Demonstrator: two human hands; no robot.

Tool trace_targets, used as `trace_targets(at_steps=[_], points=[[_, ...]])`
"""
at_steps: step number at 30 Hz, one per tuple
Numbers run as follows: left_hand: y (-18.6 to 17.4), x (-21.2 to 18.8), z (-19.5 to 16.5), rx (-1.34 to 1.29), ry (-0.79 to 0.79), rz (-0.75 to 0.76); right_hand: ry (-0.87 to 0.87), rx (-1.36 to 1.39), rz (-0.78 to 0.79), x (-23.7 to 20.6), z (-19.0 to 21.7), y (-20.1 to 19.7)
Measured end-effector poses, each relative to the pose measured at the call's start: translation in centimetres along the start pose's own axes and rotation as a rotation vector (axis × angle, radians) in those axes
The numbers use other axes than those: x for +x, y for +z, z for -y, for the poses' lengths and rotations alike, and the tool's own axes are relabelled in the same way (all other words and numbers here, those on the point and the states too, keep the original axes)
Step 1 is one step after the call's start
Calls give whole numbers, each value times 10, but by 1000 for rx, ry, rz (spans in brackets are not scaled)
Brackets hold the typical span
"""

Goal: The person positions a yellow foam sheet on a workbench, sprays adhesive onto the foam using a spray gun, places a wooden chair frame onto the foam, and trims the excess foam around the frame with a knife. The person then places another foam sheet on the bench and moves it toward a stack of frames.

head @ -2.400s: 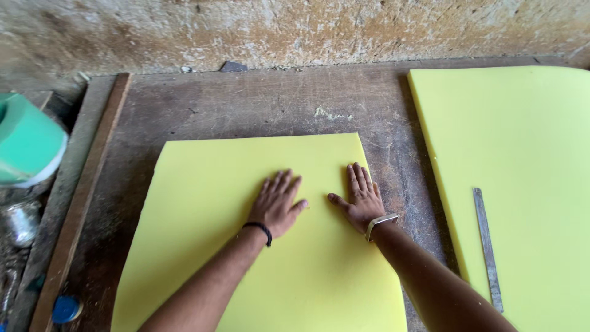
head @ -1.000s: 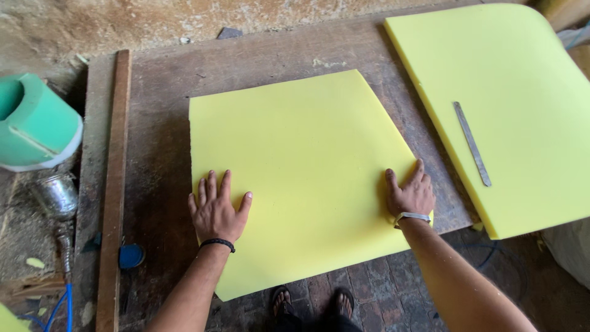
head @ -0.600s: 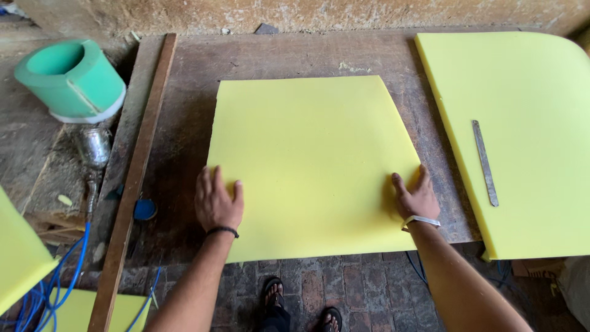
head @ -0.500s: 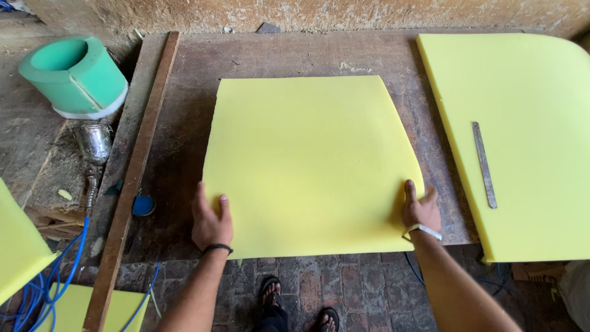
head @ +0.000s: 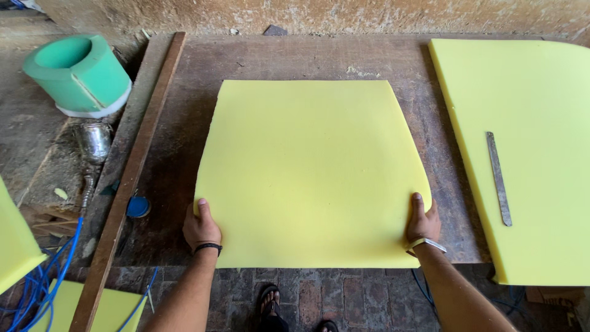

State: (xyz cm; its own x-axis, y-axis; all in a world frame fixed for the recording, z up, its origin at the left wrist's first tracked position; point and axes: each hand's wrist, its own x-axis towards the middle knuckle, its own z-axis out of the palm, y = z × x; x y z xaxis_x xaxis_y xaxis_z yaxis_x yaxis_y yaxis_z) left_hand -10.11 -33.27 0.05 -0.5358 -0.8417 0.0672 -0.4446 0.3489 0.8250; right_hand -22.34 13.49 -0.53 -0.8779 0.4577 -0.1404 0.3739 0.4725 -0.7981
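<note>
Flat yellow foam sheet laid on worn wooden table, near edge overhanging. Left hand and right hand clamped on sheet's near corners, thumbs on top, likely for even control. Metal strip right of sheet, on second foam piece.

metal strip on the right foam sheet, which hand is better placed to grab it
Right. The right hand grips the middle foam sheet's near right corner, closer to the metal strip. The left hand grips the opposite corner.
</note>
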Motion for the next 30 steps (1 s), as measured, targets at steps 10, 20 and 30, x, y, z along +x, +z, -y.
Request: trace_targets(at_steps=[10, 20, 30], points=[[-22, -1, 19, -318, -44, 260, 13, 25, -29, -35, -17, -13], [1, -7, 49, -326, 101, 52, -298, 147, -176, -19, -61, 14], [-9, -11, 43, 130, 139, -33, -43, 111, -67, -26, -43, -1]])
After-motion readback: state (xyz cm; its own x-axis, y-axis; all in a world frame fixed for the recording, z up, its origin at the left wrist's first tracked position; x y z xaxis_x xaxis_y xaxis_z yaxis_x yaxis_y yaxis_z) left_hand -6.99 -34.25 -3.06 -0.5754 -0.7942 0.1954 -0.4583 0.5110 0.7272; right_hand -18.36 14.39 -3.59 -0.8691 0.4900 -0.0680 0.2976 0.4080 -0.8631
